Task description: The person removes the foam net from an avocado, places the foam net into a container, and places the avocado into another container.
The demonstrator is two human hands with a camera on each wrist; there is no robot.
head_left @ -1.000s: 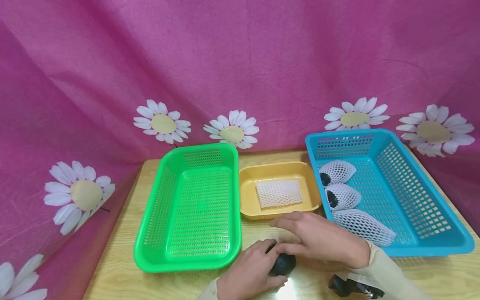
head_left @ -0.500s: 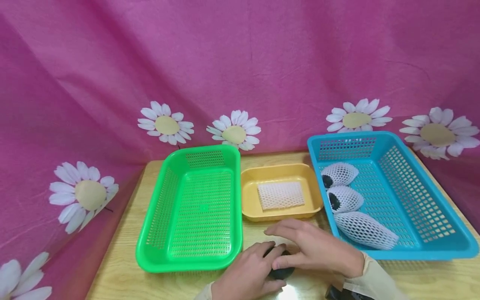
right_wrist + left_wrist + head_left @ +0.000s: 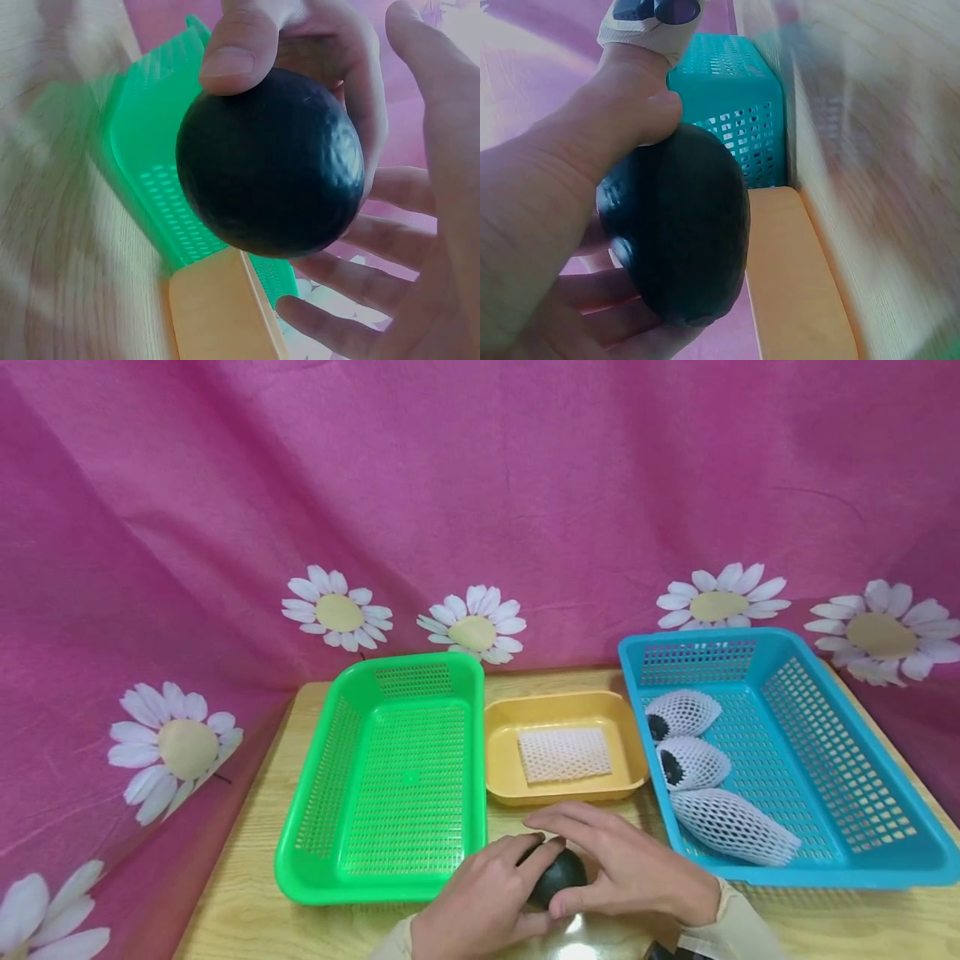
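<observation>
A dark, smooth avocado [image 3: 561, 878] is between my two hands at the front of the table. My left hand [image 3: 476, 893] grips it, thumb on one side and fingers around the other, as the left wrist view shows with the avocado [image 3: 690, 225] large in front. Beside it, my right hand [image 3: 626, 864] arches over the fruit's right side. In the right wrist view, its fingers [image 3: 360, 281] are spread behind the avocado [image 3: 270, 165] and its thumb stands away from the skin. Parts of the fruit are hidden by the left fingers in the head view.
A green basket [image 3: 288, 860] stands left. Behind the hands is a yellow tray [image 3: 510, 793] holding a white foam net [image 3: 564, 754]. The blue basket [image 3: 832, 877] at right holds several net-wrapped fruits [image 3: 731, 825]. A pink flowered cloth [image 3: 480, 485] hangs behind the table.
My right hand's thumb has moved down beside the avocado, and more of the fruit shows between the hands. The whole head view has shifted slightly.
</observation>
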